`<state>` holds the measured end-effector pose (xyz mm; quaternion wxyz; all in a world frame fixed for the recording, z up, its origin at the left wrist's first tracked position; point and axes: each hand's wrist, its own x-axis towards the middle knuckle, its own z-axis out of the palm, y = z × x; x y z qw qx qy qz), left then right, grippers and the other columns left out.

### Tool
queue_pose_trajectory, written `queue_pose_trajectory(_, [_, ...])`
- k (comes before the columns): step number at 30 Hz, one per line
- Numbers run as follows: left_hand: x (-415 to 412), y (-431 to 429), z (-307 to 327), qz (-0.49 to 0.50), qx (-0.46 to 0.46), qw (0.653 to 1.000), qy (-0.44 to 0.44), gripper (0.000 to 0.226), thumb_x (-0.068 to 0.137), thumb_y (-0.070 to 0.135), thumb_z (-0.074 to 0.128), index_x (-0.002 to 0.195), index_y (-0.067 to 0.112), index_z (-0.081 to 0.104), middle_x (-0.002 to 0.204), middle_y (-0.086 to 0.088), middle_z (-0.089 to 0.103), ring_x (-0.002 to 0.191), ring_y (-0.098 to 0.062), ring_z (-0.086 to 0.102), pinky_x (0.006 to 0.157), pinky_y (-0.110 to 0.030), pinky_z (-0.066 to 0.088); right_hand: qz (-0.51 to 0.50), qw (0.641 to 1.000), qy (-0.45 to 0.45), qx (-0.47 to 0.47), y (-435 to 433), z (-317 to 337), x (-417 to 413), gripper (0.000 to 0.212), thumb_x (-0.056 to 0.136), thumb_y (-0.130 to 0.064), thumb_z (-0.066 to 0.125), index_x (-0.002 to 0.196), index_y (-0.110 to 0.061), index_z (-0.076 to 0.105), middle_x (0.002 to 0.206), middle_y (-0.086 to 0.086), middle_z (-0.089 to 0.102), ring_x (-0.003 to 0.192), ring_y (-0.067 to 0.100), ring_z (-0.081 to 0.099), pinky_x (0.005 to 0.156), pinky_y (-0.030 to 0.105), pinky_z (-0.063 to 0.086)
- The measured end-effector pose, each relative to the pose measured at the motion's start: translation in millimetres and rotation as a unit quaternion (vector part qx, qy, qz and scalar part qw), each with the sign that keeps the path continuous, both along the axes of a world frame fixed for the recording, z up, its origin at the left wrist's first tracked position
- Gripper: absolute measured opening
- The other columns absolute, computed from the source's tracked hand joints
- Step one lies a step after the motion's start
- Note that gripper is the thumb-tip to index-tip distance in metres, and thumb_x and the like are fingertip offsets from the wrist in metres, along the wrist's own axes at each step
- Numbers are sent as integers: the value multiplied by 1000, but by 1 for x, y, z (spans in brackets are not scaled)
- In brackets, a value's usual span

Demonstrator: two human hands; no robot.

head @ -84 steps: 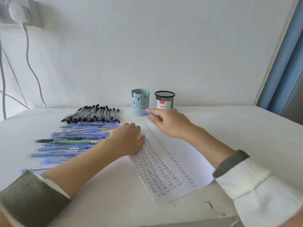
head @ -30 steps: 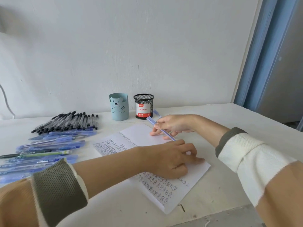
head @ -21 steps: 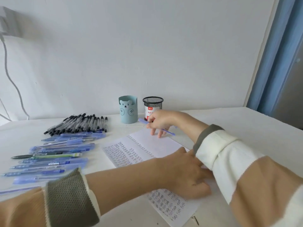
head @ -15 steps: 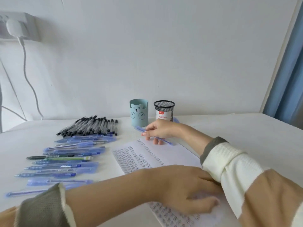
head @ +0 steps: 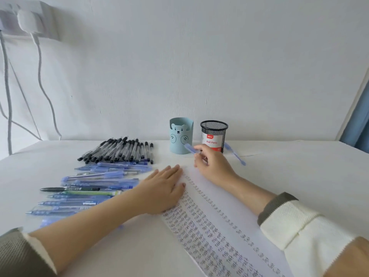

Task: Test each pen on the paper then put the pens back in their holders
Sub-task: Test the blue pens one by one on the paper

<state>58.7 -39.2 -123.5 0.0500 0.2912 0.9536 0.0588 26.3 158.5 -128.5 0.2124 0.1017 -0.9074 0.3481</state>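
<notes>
Fingers (head: 200,156) of the right hand (head: 214,168) pinch a blue pen (head: 189,148) at the far end of the paper (head: 217,232) — its free end juts in front of the bear holder (head: 180,134), beside the mesh holder (head: 214,134). The left hand (head: 161,189) lies flat, fingers straight, on the paper's edge.

Bright, soft, even light w/ cool bluish cast — shadows faint, e.g. under left hand (head: 161,190). Wide-angle bend at edges; left sleeve (head: 18,254) blurred.
</notes>
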Motion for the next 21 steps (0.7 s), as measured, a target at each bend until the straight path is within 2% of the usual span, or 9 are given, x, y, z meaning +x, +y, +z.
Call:
queue_pose_trajectory(2, [-4,-4,-1,13,-21,1000,-8,62,100,56,10,154,32,-7,161,9,-12,148,-13,-13,122,-39,-6,-1,999,23,46,1,3,3,23,97,-24,49,119,-24,54,92,-10,65,77,14,60,75,36,50])
queue_pose_trajectory(4, [-7,-7,-1,34,-16,999,-7,61,99,58,9,153,37,-8,161,9,-14,148,-14,-15,121,-38,-8,11,993,18,114,1,2,4,22,100,-29,46,120,-23,54,94,-9,63,83,14,58,73,33,46])
queue_pose_trajectory(7, [-14,-13,-2,56,-14,998,-1,65,99,58,9,154,29,-8,162,5,-14,148,-14,-13,120,-33,-7,9,986,-23,164,1,0,2,27,102,-42,41,113,-29,62,74,-10,60,77,16,56,70,31,45])
queue_pose_trajectory(11, [-13,-15,-2,81,-18,997,-10,74,97,61,9,154,19,-12,161,0,-17,148,-14,-15,121,-35,-7,-22,982,-31,184,2,2,0,31,99,-54,40,124,-53,58,60,-12,54,73,10,55,73,30,46])
queue_pose_trajectory(14, [-12,-15,-2,82,-13,996,-5,74,97,61,10,154,18,-11,161,-1,-17,148,-15,-16,121,-35,-7,-56,978,-38,196,3,5,-5,37,97,-61,36,126,-52,58,72,-16,62,87,12,63,74,29,47])
queue_pose_trajectory(16, [-12,-15,-2,84,-10,996,-4,74,98,61,10,154,18,-11,161,-1,-16,148,-14,-15,121,-34,-8,-101,970,-34,221,3,7,-9,45,94,-67,33,120,-45,62,72,-14,62,85,13,64,67,29,41])
queue_pose_trajectory(18, [-12,-15,-2,84,-13,996,-4,74,97,61,9,154,18,-11,161,-1,-17,148,-15,-16,121,-34,-8,-160,954,-23,252,3,9,-11,43,97,-62,32,110,-29,55,81,-7,64,87,23,64,67,31,36])
queue_pose_trajectory(20, [-12,-15,-2,82,-16,996,-5,74,97,61,9,154,18,-11,161,0,-17,148,-15,-16,121,-34,-8,-177,947,-43,263,7,12,-9,25,102,-41,33,109,-18,40,91,5,66,90,30,62,72,36,41])
queue_pose_trajectory(21, [-12,-15,-2,81,-16,997,-5,73,98,61,9,154,18,-12,161,0,-17,148,-15,-16,121,-34,-8,-160,953,-63,249,11,17,-8,15,100,-29,33,110,-18,36,91,3,63,89,29,59,74,36,43])
